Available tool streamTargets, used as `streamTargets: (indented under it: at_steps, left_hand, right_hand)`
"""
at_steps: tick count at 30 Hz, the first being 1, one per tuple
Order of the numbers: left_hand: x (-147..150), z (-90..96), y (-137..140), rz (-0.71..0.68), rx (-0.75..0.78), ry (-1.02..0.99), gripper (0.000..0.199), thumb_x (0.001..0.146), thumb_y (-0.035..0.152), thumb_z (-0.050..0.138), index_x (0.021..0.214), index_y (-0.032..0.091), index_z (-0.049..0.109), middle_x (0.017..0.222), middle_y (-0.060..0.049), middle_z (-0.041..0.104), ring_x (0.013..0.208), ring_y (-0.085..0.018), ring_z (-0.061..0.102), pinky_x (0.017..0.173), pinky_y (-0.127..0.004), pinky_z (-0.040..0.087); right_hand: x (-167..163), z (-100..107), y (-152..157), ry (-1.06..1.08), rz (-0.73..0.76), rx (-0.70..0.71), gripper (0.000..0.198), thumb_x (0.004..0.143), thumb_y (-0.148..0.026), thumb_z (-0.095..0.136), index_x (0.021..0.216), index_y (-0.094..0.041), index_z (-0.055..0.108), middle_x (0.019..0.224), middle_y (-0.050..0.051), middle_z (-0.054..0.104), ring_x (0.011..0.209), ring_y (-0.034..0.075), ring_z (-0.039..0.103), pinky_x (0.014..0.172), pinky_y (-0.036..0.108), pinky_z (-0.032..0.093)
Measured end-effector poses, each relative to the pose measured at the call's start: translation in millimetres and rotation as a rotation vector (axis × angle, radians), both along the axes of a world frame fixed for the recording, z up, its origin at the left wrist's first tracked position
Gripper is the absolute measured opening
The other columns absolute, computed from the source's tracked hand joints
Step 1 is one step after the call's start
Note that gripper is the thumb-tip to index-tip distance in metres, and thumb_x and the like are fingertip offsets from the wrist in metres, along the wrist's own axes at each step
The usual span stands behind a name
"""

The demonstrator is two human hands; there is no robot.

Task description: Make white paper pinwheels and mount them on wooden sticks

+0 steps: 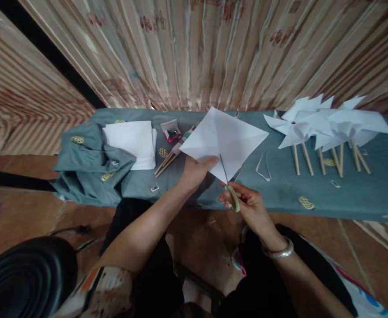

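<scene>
A square white sheet of paper (233,132) is held up with one corner towards me, faint creases crossing its middle. My left hand (196,171) grips its near left edge, thumb on top and fingers hidden underneath. With my right hand (246,201) I hold a pair of scissors (235,198) with pale green handles. Their blade lies along the paper from the near corner towards the centre. A thin folded paper strip (263,170) rests on the cloth to the right of the sheet.
Several white paper pinwheels (333,123) on wooden sticks lie at the right of the cloth-covered table (280,194). At the left are a stack of white paper (130,141), a small open box (171,131) of dark pieces and some loose sticks (167,163). A curtain (194,53) hangs behind.
</scene>
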State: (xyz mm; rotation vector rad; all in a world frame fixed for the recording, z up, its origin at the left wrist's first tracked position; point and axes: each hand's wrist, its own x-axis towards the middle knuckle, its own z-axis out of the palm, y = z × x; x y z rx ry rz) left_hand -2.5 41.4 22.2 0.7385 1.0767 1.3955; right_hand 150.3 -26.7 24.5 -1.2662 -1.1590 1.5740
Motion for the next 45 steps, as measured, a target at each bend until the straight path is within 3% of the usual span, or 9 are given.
streamTargets:
  at_steps: [13, 23, 34, 45]
  left_hand:
    - [0.7, -0.2, -1.7, 0.002, -0.017, 0.000, 0.035, 0.052, 0.024, 0.080, 0.081, 0.014, 0.065, 0.077, -0.004, 0.069, 0.068, -0.016, 0.061, 0.066, -0.030, 0.049]
    - [1.6, 0.3, -1.8, -0.002, -0.011, -0.009, 0.034, 0.052, 0.024, 0.079, 0.081, 0.014, 0.064, 0.077, -0.003, 0.069, 0.068, -0.016, 0.061, 0.067, -0.030, 0.049]
    - [2.9, -0.1, -4.1, -0.006, -0.013, 0.007, 0.032, 0.051, 0.024, 0.080, 0.079, 0.016, 0.065, 0.076, -0.003, 0.069, 0.069, -0.016, 0.061, 0.068, -0.030, 0.049]
    - [4.0, 0.3, -6.6, -0.008, -0.020, 0.042, 0.028, 0.054, 0.024, 0.079, 0.078, 0.015, 0.067, 0.077, -0.003, 0.070, 0.071, -0.017, 0.062, 0.068, -0.030, 0.050]
  right_hand:
    - [-3.7, 2.2, 0.9, 0.022, -0.018, 0.000, 0.042, 0.062, -0.057, 0.081, 0.083, -0.021, 0.073, 0.060, -0.002, 0.068, 0.047, 0.008, 0.055, 0.051, 0.022, 0.054]
    - [-1.5, 0.4, 0.6, -0.018, -0.004, 0.037, 0.044, 0.066, -0.058, 0.079, 0.092, -0.023, 0.073, 0.061, -0.002, 0.068, 0.048, 0.009, 0.057, 0.053, 0.024, 0.055]
    - [-3.9, 4.9, 1.6, -0.034, -0.011, 0.054, 0.042, 0.065, -0.060, 0.078, 0.077, -0.021, 0.069, 0.064, -0.001, 0.068, 0.050, 0.010, 0.057, 0.051, 0.023, 0.053]
    - [-3.8, 3.2, 1.4, -0.019, -0.032, 0.013, 0.041, 0.064, -0.059, 0.080, 0.080, -0.022, 0.070, 0.067, -0.001, 0.068, 0.050, 0.010, 0.056, 0.053, 0.025, 0.054]
